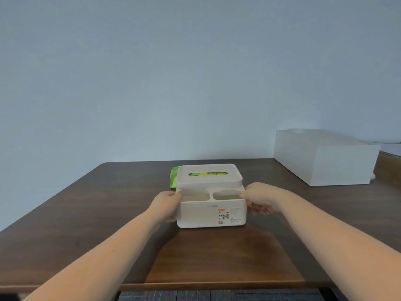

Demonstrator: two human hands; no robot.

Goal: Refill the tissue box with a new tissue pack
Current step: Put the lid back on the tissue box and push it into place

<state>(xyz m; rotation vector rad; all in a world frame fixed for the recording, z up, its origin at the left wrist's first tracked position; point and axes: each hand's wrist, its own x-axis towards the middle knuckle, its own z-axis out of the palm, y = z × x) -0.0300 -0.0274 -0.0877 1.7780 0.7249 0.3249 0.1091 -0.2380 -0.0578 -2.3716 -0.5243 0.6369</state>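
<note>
A cream tissue box (201, 215) with a label on its front stands in the middle of the brown table (86, 213). Its lid (209, 182) with a slot sits on the rear part; two front compartments are open at the top. A green tissue pack (174, 177) shows behind the box at the left and through the lid's slot. My left hand (166, 206) grips the box's left side, thumb on the rim. My right hand (261, 198) grips the right side the same way.
A large white rectangular box (325, 161) stands at the back right of the table, near the pale wall. The table's front edge runs just below my forearms, with dark floor beneath it.
</note>
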